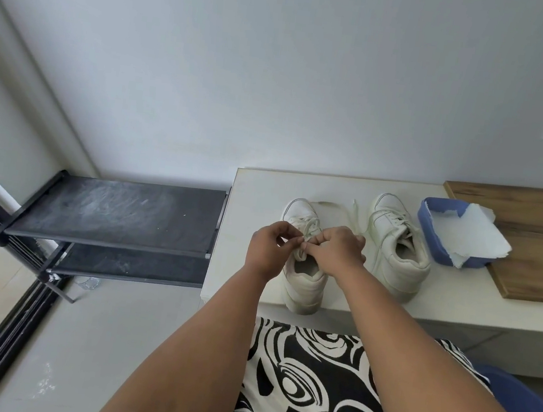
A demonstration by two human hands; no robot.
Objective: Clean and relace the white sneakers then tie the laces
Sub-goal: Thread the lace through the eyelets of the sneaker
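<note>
Sneakers, white, two of them, stand on a pale bench top [259, 183], toes toward the wall.

Far left: black shoe rack [117, 209], two shelves visible, dusty top surface, standing on the floor just beside the bench's left end.

Left sneaker [305, 279]: heel at the bench's near edge, slightly overhanging it. Both hands work over its tongue area. Left hand [266, 248]: fingers curled, thumb and fingertips pinching a loop of the white lace [310, 228]. Right hand [337, 249]: fingers curled tight, pinching the same lace just beside the left hand; knuckles of the two hands nearly touch. Loose lace ends trail past the toe toward the wall.

Right sneaker [398, 253]: apart from the hands, laced; whether it is tied I cannot tell at this size.

Just to its right: blue plastic tub [428, 226], with crumpled white paper [470, 235] lying in it and spilling over its right rim. Tub sits partly on a wooden board [539, 262] lying on the bench's right portion.

Foreground: black-and-white patterned fabric [309, 383] under the forearms.
</note>
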